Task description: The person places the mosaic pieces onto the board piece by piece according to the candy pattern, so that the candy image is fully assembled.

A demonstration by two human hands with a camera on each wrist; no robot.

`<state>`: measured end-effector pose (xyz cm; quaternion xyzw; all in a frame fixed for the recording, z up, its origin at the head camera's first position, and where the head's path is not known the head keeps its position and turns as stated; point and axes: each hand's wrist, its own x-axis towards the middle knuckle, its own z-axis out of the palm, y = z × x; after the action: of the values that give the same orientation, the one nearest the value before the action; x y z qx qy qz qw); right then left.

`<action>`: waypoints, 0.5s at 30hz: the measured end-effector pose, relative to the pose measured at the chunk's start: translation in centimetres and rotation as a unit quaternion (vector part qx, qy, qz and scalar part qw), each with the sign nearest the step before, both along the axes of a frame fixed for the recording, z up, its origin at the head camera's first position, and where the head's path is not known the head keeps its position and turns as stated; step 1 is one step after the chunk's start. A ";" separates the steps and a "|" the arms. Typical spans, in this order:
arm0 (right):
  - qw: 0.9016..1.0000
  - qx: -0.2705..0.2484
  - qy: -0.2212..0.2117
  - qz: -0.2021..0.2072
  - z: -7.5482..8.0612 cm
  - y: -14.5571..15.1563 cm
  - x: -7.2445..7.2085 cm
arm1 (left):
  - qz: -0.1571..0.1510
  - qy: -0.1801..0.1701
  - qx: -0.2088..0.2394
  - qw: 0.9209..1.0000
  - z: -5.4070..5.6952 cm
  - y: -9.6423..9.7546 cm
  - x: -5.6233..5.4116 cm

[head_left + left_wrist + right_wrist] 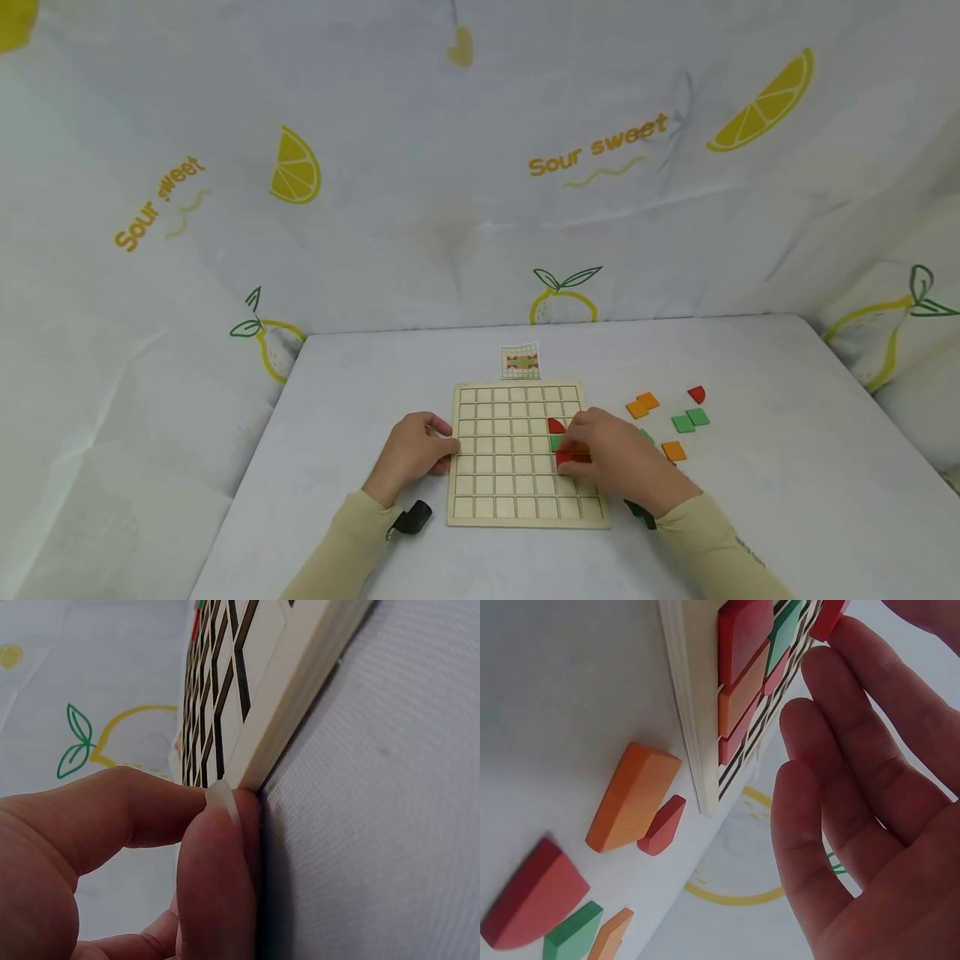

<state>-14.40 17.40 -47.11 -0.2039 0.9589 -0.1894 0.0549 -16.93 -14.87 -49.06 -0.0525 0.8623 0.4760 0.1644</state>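
A pale wooden grid board (pixel 502 487) lies flat on the white table. At its left edge, my left hand (pixel 412 450) pinches the rim; the left wrist view shows the thumb (pixel 217 885) against the board's corner. My right hand (pixel 618 457) is over the board's right side. Between its thumb and forefinger is a small red piece (pixel 829 619), low over the grid. Other pieces sit in the squares near it: a red quarter-circle (pixel 556 426), a green square (pixel 557 442) and an orange piece (pixel 742 690). The right hand hides part of this group.
A small printed pattern card (pixel 520 362) lies behind the board. To the right are loose orange squares (pixel 637 409), green squares (pixel 683 424) and a red quarter-circle (pixel 697 394). A lemon-print cloth (pixel 420 208) hangs behind the table.
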 end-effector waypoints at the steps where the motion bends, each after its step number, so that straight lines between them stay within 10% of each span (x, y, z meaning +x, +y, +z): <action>1: 1.000 -0.002 0.000 0.003 0.0 0.0 0.0 | -0.001 0.001 0.000 1.000 0.0 0.0 0.0; 15: 0.999 -0.001 0.023 0.029 -0.2 0.0 0.1 | -0.001 0.003 0.004 1.000 -0.1 0.0 0.0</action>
<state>-14.27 17.43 -47.27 -0.2361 0.9534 -0.1842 0.0376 -16.92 -14.89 -49.18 -0.0497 0.8611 0.4793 0.1623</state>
